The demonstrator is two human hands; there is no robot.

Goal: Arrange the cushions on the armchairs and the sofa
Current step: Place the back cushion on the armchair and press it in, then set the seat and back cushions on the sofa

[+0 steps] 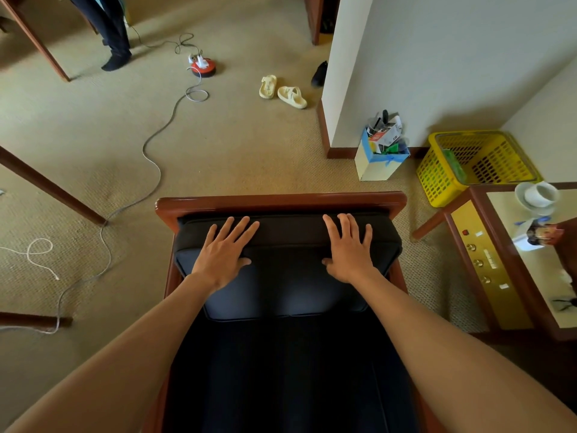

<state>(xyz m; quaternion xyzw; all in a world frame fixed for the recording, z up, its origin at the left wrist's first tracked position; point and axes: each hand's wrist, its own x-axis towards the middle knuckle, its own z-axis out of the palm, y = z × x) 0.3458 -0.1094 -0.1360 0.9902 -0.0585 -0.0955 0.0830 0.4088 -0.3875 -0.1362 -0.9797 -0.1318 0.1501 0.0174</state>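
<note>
Left hand [222,257]: I had it flat on the back cushion [287,267], fingers spread apart, gripping nothing.
Right hand [349,251]: likewise flat and splayed on the same cushion, well apart from the left, nothing clamped.
Cushion position: the dark back cushion stood against the armchair [281,202], its top edge just under the wooden top rail, with the seat below it.
Step, as I judged it: pressing the cushion square into the frame.
Risk of tilt: uneven pressure from my two palms could have skewed one corner out of the frame.
Risk of slump: letting go too soon might have let the cushion fall forward onto the seat.
Risk nearby: a careless elbow could have reached the side table [487,254] and its cup [540,193].
Hidden: the gap behind the cushion, so I could not tell whether it sat fully home.
Cut off: the armchair's arms and front edge.
Hard to make out: seams of dark seat against dark cushion.
Not in view: the sofa and any other cushions.
</note>
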